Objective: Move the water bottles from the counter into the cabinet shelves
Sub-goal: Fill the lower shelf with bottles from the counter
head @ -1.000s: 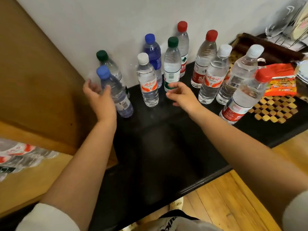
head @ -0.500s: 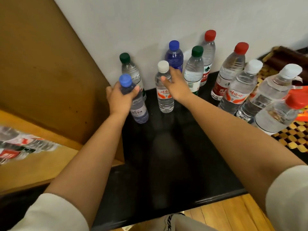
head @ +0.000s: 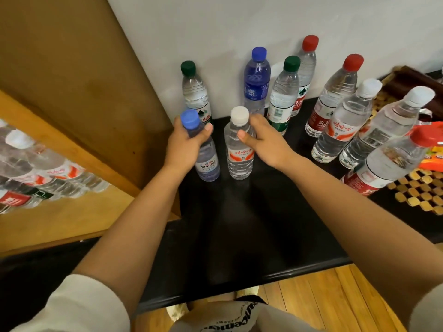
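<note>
Left hand [head: 184, 147] grip clasps blue-cap bottle [head: 203, 149]; right hand [head: 266, 142] grip clasps white-cap bottle [head: 238, 149], black counter [head: 239, 236].

Black counter [head: 239, 248], water bottles [head: 335, 121] standing upright along its far edge by the wall, woven mat [head: 422, 197] at far right, wooden cabinet shelf [head: 60, 219] at left holding lying bottles [head: 43, 173]
</note>
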### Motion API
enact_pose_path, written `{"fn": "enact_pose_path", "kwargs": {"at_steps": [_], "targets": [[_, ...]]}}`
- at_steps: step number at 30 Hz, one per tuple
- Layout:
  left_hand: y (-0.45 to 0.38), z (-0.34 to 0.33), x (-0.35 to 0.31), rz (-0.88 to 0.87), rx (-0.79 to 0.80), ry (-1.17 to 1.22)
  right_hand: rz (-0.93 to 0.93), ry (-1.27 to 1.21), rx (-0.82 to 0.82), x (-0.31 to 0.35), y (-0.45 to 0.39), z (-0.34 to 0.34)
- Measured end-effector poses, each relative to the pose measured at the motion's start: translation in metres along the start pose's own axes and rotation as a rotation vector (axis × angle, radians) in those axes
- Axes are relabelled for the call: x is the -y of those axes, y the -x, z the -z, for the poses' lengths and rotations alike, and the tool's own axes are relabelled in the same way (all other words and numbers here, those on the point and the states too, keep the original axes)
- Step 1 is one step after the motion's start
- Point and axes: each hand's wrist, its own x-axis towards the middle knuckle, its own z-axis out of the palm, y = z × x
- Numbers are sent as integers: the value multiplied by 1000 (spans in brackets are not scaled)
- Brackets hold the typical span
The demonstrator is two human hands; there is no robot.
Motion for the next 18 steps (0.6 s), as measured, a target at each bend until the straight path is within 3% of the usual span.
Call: {"fn": "enact_pose_path", "kwargs": {"at_steps": [11,18], "targets": [[118,32,29,-103,247,23,-10,-249,-2,26,96,-47],[154,79,46,-126,351,34,-17,-251,71,65,139,-75]]}}
